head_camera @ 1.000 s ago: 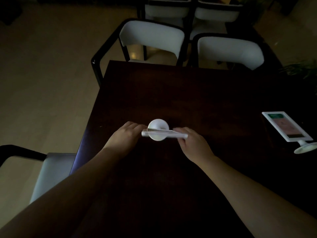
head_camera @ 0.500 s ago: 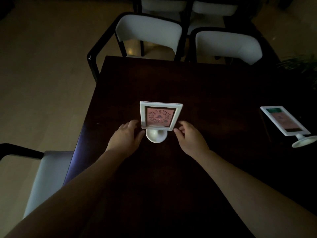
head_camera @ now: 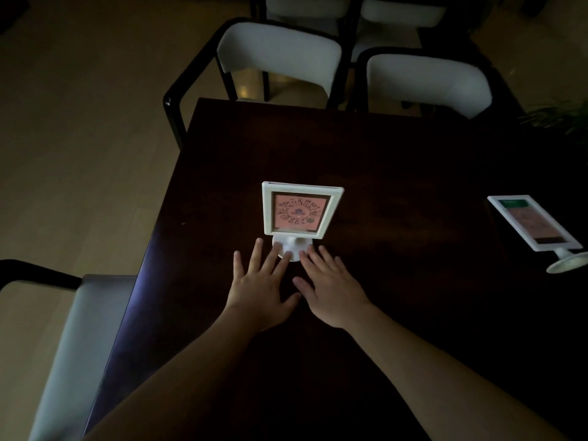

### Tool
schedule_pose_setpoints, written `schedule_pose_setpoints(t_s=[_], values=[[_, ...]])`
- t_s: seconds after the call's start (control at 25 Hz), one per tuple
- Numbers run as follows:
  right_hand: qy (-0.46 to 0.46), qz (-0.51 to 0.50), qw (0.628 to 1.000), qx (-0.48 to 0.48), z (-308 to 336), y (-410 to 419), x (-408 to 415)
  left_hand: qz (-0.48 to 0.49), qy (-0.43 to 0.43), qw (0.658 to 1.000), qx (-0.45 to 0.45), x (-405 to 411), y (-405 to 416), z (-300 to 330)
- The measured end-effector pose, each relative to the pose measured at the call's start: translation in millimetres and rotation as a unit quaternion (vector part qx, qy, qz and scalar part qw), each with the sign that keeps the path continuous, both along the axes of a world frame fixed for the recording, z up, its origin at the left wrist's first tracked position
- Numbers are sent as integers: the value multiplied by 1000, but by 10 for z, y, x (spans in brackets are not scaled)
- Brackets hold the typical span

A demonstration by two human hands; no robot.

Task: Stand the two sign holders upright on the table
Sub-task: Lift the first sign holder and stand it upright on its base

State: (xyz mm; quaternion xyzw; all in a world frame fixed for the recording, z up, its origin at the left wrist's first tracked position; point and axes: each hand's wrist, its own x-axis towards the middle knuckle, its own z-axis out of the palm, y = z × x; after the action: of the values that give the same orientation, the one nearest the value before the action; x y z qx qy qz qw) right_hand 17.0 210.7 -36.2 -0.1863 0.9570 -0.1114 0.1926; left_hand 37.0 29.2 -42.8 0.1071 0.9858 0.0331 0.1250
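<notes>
Neither grip has hold of anything: the left hand (head_camera: 259,289) and the right hand (head_camera: 332,289) lie side by side with fingers spread flat, only the fingertips (head_camera: 288,254) touching the round foot of the white plastic sign holder with a pink code card (head_camera: 300,210), which stands upright near the middle of the dark wooden bench (head_camera: 397,160), somewhat toward its left edge. It looks settled, so the step in hand is judged to be letting go and checking that it stands. To do that well, lift the fingers straight up off the foot without dragging it, since a sideways brush could tip a tall frame on a small base. One of two seems done. The second white sign holder with a green-topped card (head_camera: 534,226) lies tipped over by the right edge of the bench, its foot toward the near side. Reaching across for it, take the frame by both side edges, swing it up over the foot, and press the base flat before releasing
</notes>
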Motion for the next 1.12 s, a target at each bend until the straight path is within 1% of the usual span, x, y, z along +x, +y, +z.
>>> schedule_pose_setpoints(t_s=[0.32, 0.76, 0.92, 1.12], values=[[9, 10, 999, 29, -61, 42, -355, 23, -5, 1000, -13, -330, 65, -111], [31, 16, 999, 32, -125, 82, -798, 26, 10, 999, -18, -763, 77, -128], [40, 24, 998, 31, -157, 97, -849, 23, 21, 999, -34, -765, 65, -129], [42, 30, 999, 12, -115, 145, -793, 44, 13, 998, -38, -476, 30, -52]])
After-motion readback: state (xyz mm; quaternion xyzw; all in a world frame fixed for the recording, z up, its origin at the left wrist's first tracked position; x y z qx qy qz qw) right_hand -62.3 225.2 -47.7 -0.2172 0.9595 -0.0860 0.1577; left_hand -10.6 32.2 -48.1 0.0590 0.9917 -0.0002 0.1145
